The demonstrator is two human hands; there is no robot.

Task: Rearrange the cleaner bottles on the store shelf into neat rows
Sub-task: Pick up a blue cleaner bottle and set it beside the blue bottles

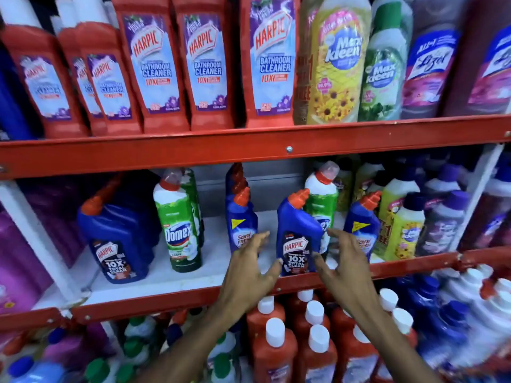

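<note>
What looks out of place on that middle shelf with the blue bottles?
The blue Harpic bottle between the left hand and right hand stands alone at the shelf's front edge, apart from the other blue Harpic bottles grouped at the left. A green Domex bottle sits behind it, so brands are mixed and gaps show.

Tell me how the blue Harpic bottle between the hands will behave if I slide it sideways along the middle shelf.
The blue Harpic bottle is tall, narrow and already leaning, so it probably tips if pushed high. Its glossy plastic may slip. It stands near the shelf lip, so both open hands, left hand and right hand, should push low.
</note>
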